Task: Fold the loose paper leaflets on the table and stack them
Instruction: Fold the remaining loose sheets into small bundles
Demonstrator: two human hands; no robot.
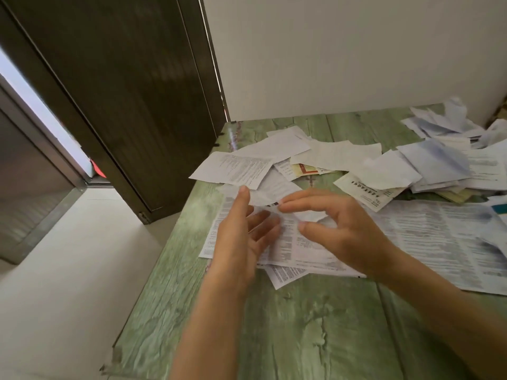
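A white printed leaflet (290,242) lies near the left edge of the green table (301,325), partly lifted and creased at its top. My left hand (241,237) holds its left side, thumb up by the top edge and fingers spread under the sheet. My right hand (337,229) pinches the raised middle fold between thumb and fingers. A large unfolded printed sheet (444,237) lies flat to the right, partly under my right wrist. Several loose leaflets (247,165) are scattered behind my hands.
A heap of crumpled and loose papers (439,149) fills the table's far right, against the white wall (343,50). A dark door (118,91) stands open at the left, beyond the table edge. Pale floor (68,270) lies below on the left.
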